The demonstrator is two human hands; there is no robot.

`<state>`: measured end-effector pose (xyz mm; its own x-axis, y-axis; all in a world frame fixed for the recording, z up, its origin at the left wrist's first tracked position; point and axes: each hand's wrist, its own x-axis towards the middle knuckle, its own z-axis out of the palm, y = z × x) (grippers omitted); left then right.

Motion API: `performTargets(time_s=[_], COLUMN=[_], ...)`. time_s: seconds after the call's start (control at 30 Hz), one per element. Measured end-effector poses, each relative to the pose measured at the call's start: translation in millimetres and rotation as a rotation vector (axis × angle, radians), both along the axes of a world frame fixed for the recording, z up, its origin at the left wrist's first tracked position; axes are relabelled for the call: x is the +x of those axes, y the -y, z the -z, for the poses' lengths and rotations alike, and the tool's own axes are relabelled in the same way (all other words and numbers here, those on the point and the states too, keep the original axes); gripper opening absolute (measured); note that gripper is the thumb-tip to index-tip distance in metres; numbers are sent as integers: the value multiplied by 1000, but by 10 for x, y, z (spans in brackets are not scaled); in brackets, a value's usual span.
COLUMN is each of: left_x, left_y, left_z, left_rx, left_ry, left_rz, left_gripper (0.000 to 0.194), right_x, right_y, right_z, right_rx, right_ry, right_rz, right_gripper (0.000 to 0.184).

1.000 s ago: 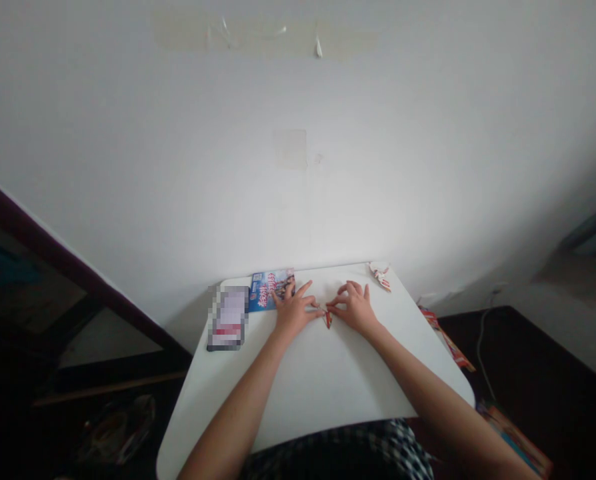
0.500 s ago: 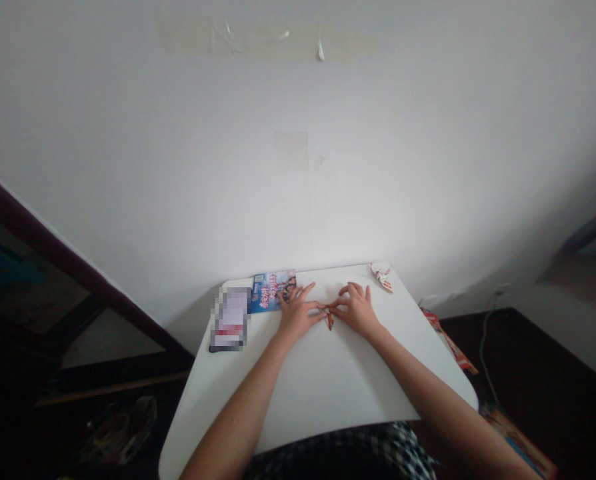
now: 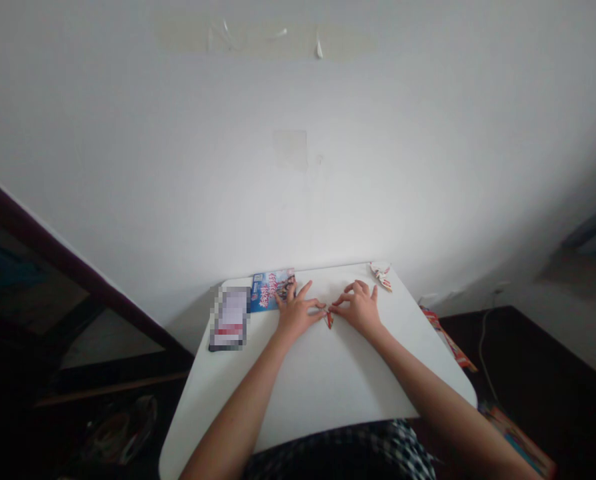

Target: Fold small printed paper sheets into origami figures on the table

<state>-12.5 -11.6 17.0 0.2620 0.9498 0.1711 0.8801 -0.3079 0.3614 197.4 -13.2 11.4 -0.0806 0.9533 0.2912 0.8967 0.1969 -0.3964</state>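
Compared with half a second ago, we see that the right hand [image 3: 362, 312] has shifted slightly to the right, its fingertips keeping by the small red piece [image 3: 330, 321], while the left hand [image 3: 294, 316] has stayed almost where it was. Nearest to us, checkered cloth [image 3: 405, 440] shows below the near edge of the white worktop [image 3: 328, 387], and both forearms reach in over that edge. The red piece is at the worktop's middle, between the two hands. At its left side the left thumb and forefinger lie close together, the other fingers spread; at its far end the right thumb and forefinger meet. We cannot tell whether either pair is clamped on it, as it is too small. To the left we find a pixelated phone-like thing [image 3: 232, 320], and just beyond, a blue leaflet [image 3: 264, 297], partly hidden behind the left fingers. A crumpled white-and-red wrapper [image 3: 381, 275] lies at the far right corner. Farthest off, we see the pale wall [image 3: 403, 167], with a square patch [image 3: 291, 149].
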Motion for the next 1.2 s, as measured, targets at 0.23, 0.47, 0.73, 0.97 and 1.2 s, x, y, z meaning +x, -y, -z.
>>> performTargets(time_s=[0.23, 0.47, 0.73, 0.97, 1.2], left_x=[-6, -5, 56, 135, 132], left_y=[-15, -22, -33, -52, -47], left_z=[25, 32, 27, 87, 73], left_rx=[-5, -12, 35, 90, 97], left_ry=[16, 22, 10, 1, -17], left_rz=[5, 6, 9, -6, -23], left_gripper=[20, 20, 23, 23, 24], right_x=[-7, 36, 43, 48, 53], right_y=[4, -17, -33, -64, -92], right_z=[17, 60, 122, 126, 100], right_rx=[23, 93, 117, 104, 84], right_ry=[-8, 30, 26, 49, 46], right_rz=[22, -17, -48, -93, -89], right_gripper=[22, 28, 22, 15, 20])
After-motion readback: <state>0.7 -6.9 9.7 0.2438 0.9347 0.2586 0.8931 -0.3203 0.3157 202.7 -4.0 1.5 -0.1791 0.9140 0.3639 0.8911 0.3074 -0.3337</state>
